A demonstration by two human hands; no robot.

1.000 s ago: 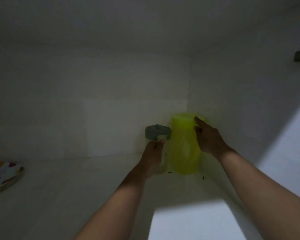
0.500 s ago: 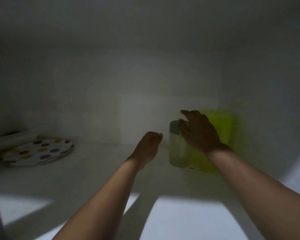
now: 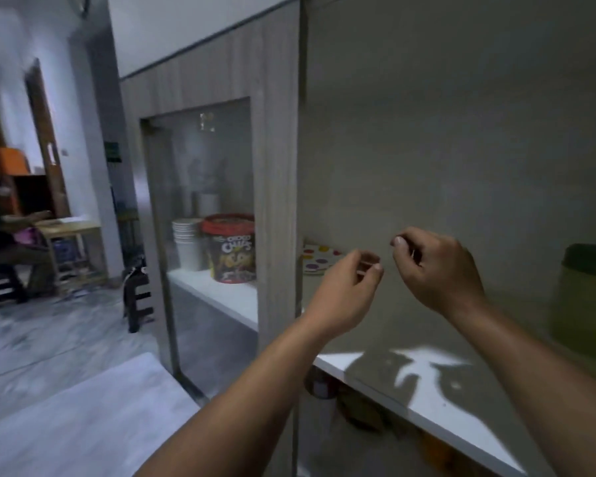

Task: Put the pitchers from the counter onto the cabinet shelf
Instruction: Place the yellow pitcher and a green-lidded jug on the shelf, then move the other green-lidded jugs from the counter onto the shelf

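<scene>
Pitchers on white cabinet shelf point(image 3: 427, 390) at far right: yellow-green pitcher point(image 3: 585, 315) upright, blurred; dark-lidded one point(image 3: 587, 257) apparently just behind or against it, hard to separate. Left hand point(image 3: 341, 290) raised before shelf, fingers loosely curled, holding nothing. Right hand point(image 3: 434, 270) beside it, fingers half-curled, empty, well apart from pitchers. Polka-dot plate point(image 3: 315, 259) at shelf's left end. Next compartment, behind glass door point(image 3: 203, 235): cereal tub point(image 3: 233, 249), stack of white cups point(image 3: 186, 244).

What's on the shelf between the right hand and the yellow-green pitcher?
Nothing: in the head view, the stretch of white cabinet shelf between the right hand and the yellow-green plastic pitcher is bare, showing only shadows.
</scene>
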